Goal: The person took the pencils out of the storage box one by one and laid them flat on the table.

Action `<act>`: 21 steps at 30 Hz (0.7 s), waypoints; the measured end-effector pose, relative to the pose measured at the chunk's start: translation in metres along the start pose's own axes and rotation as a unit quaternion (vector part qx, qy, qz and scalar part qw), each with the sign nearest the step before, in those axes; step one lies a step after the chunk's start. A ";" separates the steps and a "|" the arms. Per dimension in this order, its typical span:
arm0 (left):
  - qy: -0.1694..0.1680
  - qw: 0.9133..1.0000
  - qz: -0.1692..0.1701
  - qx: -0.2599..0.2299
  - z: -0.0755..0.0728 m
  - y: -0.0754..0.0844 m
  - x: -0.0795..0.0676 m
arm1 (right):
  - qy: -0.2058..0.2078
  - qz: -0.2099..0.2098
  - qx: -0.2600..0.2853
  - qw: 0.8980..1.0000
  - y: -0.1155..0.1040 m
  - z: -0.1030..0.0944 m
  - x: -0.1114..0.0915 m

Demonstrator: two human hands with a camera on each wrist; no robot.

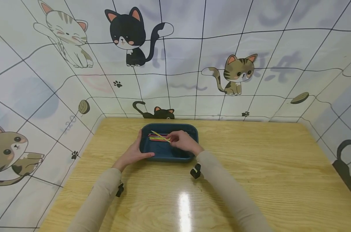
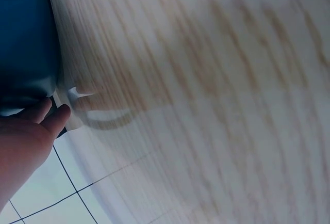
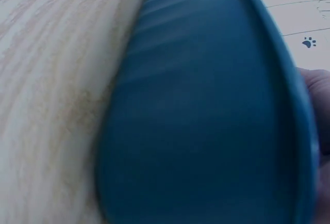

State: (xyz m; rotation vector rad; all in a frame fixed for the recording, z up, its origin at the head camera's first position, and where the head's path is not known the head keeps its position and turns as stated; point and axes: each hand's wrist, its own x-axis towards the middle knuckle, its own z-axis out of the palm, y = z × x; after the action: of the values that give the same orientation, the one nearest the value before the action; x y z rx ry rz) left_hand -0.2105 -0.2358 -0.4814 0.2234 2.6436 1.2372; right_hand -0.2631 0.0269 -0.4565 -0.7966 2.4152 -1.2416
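A dark blue tray (image 1: pixel 163 156) stands near the far edge of the table, with several colored pencils (image 1: pixel 156 139) lying side by side in its left half. My left hand (image 1: pixel 134 153) holds the tray's left end, thumb at the front rim and fingers along the left side. In the left wrist view those fingers (image 2: pixel 44 113) press against the tray's outer wall (image 2: pixel 28 43). Over the tray, my right hand (image 1: pixel 181 140) pinches a yellow pencil (image 1: pixel 158 134), slanted above the others. The right wrist view shows the tray's side wall (image 3: pixel 201 110) and part of my right hand (image 3: pixel 320 110).
The wooden table (image 1: pixel 250 167) extends to the right and toward me. Behind it and on both sides hangs a cat-print cloth (image 1: pixel 187 83) with grid lines. Small black devices (image 1: pixel 196 171) sit at both wrists.
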 end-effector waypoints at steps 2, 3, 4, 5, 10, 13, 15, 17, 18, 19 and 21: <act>0.000 1.000 0.001 0.002 0.000 0.001 0.000 | 0.001 0.002 -0.001 1.000 -0.001 -0.004 -0.002; 0.000 1.000 0.001 0.003 0.000 0.001 0.000 | 0.002 0.001 -0.002 1.000 -0.002 -0.006 -0.003; 0.001 1.000 0.001 0.003 0.000 0.001 0.000 | 0.003 -0.002 -0.003 1.000 -0.002 -0.008 -0.004; 0.001 1.000 0.002 0.003 0.000 0.001 0.000 | 0.004 -0.005 -0.004 1.000 -0.002 -0.010 -0.006; 0.002 1.000 0.004 -0.001 0.000 0.000 0.000 | 0.003 -0.025 -0.002 1.000 -0.004 -0.023 -0.013; 0.003 1.000 0.005 -0.005 0.000 0.001 0.000 | -0.002 -0.032 0.006 0.999 -0.004 -0.031 -0.018; 0.002 1.000 0.006 -0.008 0.000 0.001 -0.001 | -0.003 -0.035 0.010 0.999 -0.004 -0.036 -0.021; 0.002 1.000 0.007 -0.007 0.000 0.002 -0.001 | -0.003 -0.036 0.011 0.999 -0.004 -0.041 -0.025; 0.001 1.000 0.008 -0.006 0.000 0.002 -0.002 | -0.002 -0.034 0.011 0.999 -0.004 -0.044 -0.027; 0.002 1.000 0.008 -0.005 0.000 0.002 -0.002 | -0.002 -0.035 0.011 0.999 -0.004 -0.047 -0.028; 0.003 1.000 0.008 -0.002 0.000 0.002 -0.001 | -0.001 -0.033 0.009 0.999 -0.003 -0.052 -0.031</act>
State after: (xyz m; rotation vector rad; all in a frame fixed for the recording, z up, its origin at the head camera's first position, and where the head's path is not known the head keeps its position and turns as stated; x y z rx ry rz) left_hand -0.2089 -0.2349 -0.4803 0.2403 2.6483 1.2493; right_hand -0.2633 0.0781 -0.4239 -0.8784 2.3903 -1.2848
